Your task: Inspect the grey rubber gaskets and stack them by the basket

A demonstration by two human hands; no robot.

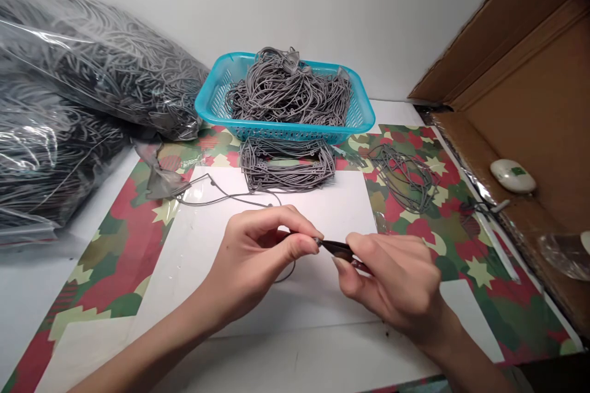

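My left hand (267, 252) is closed, thumb and forefinger pinching a thin grey rubber gasket (225, 197). A loop of it trails left over the white paper to a flat grey flap (161, 178), and another part hangs below my fingers. My right hand (391, 276) is closed around a dark, pointed hand tool (338, 249) that looks like tweezers. The tool's tip meets the gasket right at my left fingertips. My fingers hide most of the tool's body and the pinched piece of gasket.
A blue basket (304, 133) heaped with grey gaskets stands at the back. Before it lies a neat gasket stack (288, 181); a loose tangle (405, 178) is at right. Clear bags (92, 55) of gaskets fill the left. A cardboard box (520, 92) borders the right, holding a white oval object (512, 175).
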